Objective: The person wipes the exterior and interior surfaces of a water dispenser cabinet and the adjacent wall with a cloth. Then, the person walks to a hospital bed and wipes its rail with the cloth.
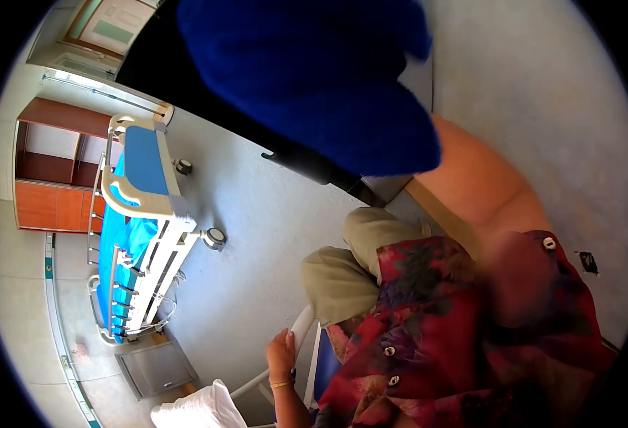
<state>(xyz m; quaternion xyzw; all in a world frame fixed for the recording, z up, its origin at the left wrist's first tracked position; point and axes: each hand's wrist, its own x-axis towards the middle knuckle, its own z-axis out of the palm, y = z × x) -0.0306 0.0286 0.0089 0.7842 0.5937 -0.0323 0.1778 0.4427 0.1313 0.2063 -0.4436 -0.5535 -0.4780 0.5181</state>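
Neither of my hands can be made out in the head view. A large blue fuzzy cloth fills the top middle, close to the camera. It lies over a black surface, and what is under the cloth is hidden. The bare arm of a seated person in a red floral shirt runs up to the cloth's lower edge, its far end covered. That person's other hand, with a bracelet at the wrist, rests by a pale chair armrest.
The view is turned sideways. A wheeled hospital bed with blue bedding stands at the left. Beyond it is a reddish-brown cabinet. A grey bedside cabinet and a white pillow are at the lower left. A grey floor lies between.
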